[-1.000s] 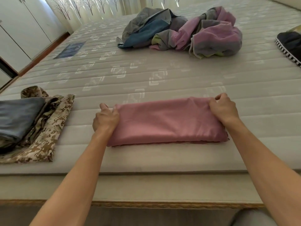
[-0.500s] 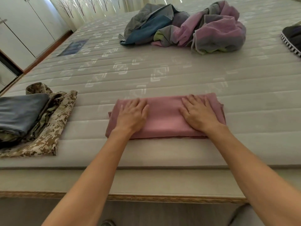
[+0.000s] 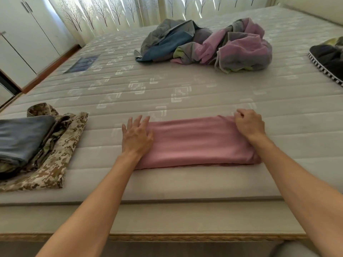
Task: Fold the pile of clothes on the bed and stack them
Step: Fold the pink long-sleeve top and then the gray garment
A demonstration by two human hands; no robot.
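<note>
Most of the frame is filled by a grey quilted mattress [image 3: 185, 86], patterned with pale squares and edged along the bottom by a woven trim. The upper left corner is occupied by white wardrobe doors [image 3: 24, 39], and a curtain printed with bare trees [image 3: 115, 12] is hung across the top. An unfolded heap of clothes [image 3: 206, 46] in grey, blue and pink is seen in the upper centre, well apart from the hands. A stack of folded garments is set at the left edge: a camouflage piece [image 3: 61, 154] at the bottom, with a dark blue-grey piece [image 3: 22, 138] laid on it. A dark item with a striped border [image 3: 328, 60] is partly cut off at the right edge. A folded pink garment [image 3: 198, 141] is laid as a long band in the centre, near the mattress's front edge. Its left end is pressed flat under the left hand [image 3: 136, 137], whose fingers are spread and straight. Its upper right corner is pinched by the curled fingers of the right hand [image 3: 249, 124].
</note>
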